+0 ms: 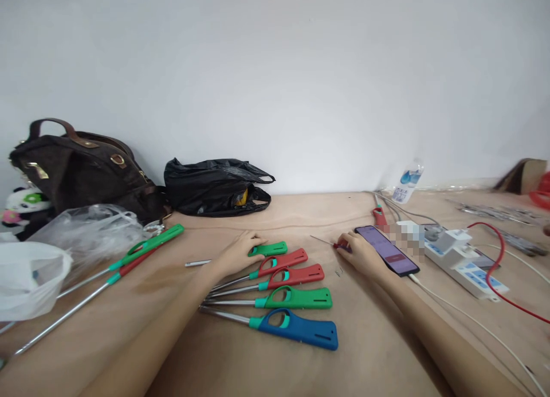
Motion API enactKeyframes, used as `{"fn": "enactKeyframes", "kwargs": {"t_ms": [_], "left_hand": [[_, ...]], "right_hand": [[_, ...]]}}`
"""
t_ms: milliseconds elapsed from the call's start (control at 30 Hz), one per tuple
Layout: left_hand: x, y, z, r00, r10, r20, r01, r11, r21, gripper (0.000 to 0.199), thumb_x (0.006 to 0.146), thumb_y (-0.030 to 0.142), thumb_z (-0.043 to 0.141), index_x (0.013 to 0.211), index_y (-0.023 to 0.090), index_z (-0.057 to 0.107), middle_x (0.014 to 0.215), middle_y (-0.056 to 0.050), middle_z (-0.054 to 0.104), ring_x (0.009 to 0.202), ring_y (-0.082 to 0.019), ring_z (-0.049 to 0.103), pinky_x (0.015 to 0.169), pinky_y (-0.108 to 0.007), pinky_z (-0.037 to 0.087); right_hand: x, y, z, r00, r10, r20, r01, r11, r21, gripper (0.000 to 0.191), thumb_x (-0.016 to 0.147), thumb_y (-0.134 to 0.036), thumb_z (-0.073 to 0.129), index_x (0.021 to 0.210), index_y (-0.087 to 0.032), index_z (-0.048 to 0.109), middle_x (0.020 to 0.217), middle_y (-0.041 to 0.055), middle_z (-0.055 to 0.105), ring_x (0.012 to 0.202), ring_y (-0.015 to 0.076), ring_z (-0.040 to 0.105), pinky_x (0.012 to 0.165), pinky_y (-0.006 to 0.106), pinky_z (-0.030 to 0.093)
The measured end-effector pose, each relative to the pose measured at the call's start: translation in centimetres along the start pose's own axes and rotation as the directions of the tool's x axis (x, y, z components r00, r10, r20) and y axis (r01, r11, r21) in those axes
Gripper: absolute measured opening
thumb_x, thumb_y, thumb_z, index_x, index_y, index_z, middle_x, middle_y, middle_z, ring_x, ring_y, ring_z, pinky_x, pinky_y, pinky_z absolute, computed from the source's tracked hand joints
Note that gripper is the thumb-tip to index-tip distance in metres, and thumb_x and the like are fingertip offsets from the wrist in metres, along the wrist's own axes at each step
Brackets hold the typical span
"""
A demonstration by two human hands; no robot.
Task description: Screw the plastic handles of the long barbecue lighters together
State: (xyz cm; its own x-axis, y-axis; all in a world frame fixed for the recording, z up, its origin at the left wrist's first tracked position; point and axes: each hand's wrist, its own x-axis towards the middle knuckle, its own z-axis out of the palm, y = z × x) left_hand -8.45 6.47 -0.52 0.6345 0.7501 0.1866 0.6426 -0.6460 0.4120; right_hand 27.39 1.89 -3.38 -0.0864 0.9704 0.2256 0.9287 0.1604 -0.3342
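Observation:
My left hand is closed on the upper green lighter, near its trigger ring; the metal tube sticks out to the left beneath my wrist. My right hand holds a small screwdriver by its dark red handle, its thin shaft pointing up and left. Fanned out below my left hand lie two red lighters, another green lighter and a blue lighter. Small metal pins rest on the table just left of my right hand.
A phone and power strip with cables lie right. A bottle stands behind. Left are a brown bag, black plastic bag, clear bag, white bag and a green long lighter.

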Motion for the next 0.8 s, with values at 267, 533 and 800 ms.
{"fn": "enactKeyframes", "kwargs": {"t_ms": [267, 533, 800], "left_hand": [[0.0, 1.0, -2.2, 0.996, -0.015, -0.082, 0.018, 0.999, 0.032, 0.021, 0.085, 0.026, 0.057, 0.102, 0.019, 0.069, 0.107, -0.006, 0.06, 0.105, -0.024, 0.056, 0.094, -0.035, 0.044], [0.3, 2.7, -3.0, 0.991, -0.059, -0.12, 0.064, 0.997, 0.04, 0.017, 0.077, 0.022, 0.062, 0.062, 0.017, 0.055, 0.073, -0.001, 0.057, 0.075, -0.019, 0.056, 0.071, -0.029, 0.042], [-0.3, 1.7, -3.9, 0.987, -0.149, -0.061, 0.147, 0.989, -0.026, 0.017, 0.078, 0.031, 0.06, 0.083, 0.016, 0.065, 0.081, -0.002, 0.065, 0.078, -0.02, 0.06, 0.07, -0.028, 0.045]], "right_hand": [[0.1, 0.4, 0.1, 1.0, -0.011, -0.01, 0.012, 0.999, 0.036, 0.011, 0.084, -0.022, 0.055, 0.089, -0.017, 0.064, 0.091, 0.0065, 0.062, 0.088, 0.0202, 0.059, 0.075, 0.028, 0.042], [0.0, 0.3, 0.6, 0.998, -0.024, -0.058, 0.028, 0.998, 0.053, 0.014, 0.084, -0.021, 0.053, 0.092, -0.017, 0.064, 0.095, 0.0081, 0.063, 0.092, 0.0217, 0.058, 0.079, 0.03, 0.042], [-0.6, -2.2, -0.2, 0.978, -0.108, -0.178, 0.129, 0.985, 0.112, 0.016, 0.086, -0.02, 0.049, 0.096, -0.019, 0.062, 0.103, 0.0095, 0.066, 0.097, 0.025, 0.056, 0.084, 0.037, 0.042]]}}
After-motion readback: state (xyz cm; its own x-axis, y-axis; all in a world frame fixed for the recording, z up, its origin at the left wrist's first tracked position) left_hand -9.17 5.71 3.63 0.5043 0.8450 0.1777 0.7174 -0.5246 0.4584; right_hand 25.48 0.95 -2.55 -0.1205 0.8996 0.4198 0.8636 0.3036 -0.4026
